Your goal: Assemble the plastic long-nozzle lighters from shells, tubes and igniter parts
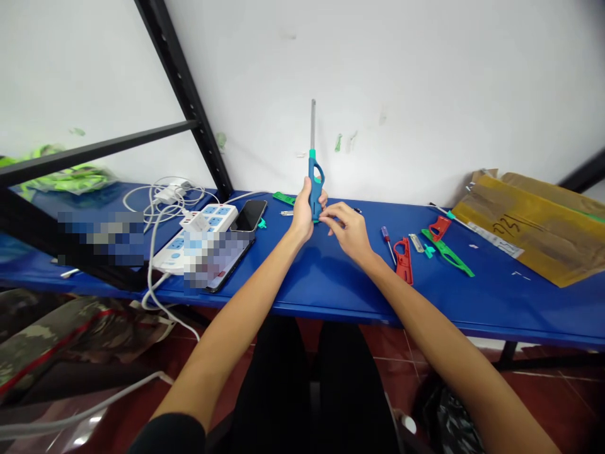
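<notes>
On blue table (331, 284), cardboard box (539, 221), left grip (303, 211) clasping lighter (316, 194), right grip (350, 228), closure unclear

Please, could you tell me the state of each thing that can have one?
Blue lighter: held, metal tube attached.
Left hand: closed around the lighter.
Right hand: pinched near the lighter's base.
Power strip: charger plugged in.
Farther phone: screen dark.
Screwdriver: lying loose.
Cardboard box: taped.

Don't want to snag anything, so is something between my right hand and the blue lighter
Nothing visible is. Your right hand is right by the lower end of the blue lighter, held in your left hand.
</notes>
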`<act>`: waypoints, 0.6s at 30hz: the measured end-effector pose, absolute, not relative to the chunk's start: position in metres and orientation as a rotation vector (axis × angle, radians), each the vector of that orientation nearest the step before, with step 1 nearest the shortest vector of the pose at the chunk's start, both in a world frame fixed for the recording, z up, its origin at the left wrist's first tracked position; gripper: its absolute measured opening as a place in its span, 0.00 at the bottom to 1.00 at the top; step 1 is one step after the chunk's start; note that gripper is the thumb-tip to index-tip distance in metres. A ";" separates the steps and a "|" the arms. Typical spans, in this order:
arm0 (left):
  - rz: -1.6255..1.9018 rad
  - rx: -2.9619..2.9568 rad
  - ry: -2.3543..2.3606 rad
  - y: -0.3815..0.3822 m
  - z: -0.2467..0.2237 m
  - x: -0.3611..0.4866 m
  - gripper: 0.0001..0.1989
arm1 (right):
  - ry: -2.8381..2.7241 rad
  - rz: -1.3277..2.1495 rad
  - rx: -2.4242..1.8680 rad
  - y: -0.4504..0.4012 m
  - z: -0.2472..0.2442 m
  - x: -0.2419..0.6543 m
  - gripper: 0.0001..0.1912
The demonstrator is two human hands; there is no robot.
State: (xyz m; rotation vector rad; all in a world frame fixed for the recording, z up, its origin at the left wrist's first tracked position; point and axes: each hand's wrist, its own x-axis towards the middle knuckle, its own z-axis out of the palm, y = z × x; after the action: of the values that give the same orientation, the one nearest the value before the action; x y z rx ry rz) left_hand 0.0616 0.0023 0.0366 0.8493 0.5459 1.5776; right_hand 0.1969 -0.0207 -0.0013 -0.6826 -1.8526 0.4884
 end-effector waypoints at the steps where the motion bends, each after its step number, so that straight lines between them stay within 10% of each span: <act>1: 1.585 0.847 0.531 0.003 0.036 0.062 0.24 | -1.854 0.489 -0.690 -0.021 -0.001 0.196 0.14; 18: 1.551 0.912 0.498 -0.003 0.037 0.066 0.24 | -1.592 0.866 -0.801 -0.016 0.000 0.190 0.25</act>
State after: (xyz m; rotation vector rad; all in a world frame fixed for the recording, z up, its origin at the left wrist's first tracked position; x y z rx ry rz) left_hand 0.0661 -0.0034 0.0367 0.9123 0.4980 1.5506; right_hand 0.1896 -0.0160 -0.0003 -0.8006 -1.5920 0.8657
